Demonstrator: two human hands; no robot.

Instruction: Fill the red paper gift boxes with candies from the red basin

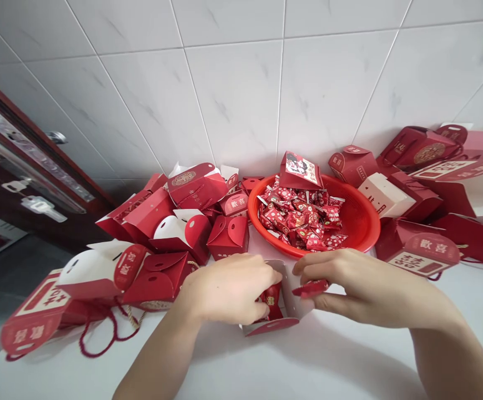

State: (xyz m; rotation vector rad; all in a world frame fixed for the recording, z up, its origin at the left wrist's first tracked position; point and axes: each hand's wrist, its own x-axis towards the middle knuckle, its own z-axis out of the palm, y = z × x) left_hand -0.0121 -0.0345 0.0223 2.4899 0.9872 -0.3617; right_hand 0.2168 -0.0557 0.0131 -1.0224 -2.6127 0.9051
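Note:
An open small box (295, 303) with pale inner walls stands on the white table, with red-wrapped candies (273, 303) inside. My left hand (235, 286) reaches over its left side, fingers curled into the opening; what they grip, if anything, is hidden. Right of the box, my right hand (350, 286) holds a red candy packet (311, 288) between thumb and fingers. Behind the hands, a red plastic basin (360, 222) holds a heap of wrapped candies (302, 218), and a closed red box (300, 170) leans on its back rim.
Red gift boxes (197, 186) crowd the left side, some with open flaps. A cord loop (95, 354) lies near the front left. More boxes (422, 250) stand at the right. A tiled wall (237, 94) rises behind, and a door with keys (44, 206) is at far left.

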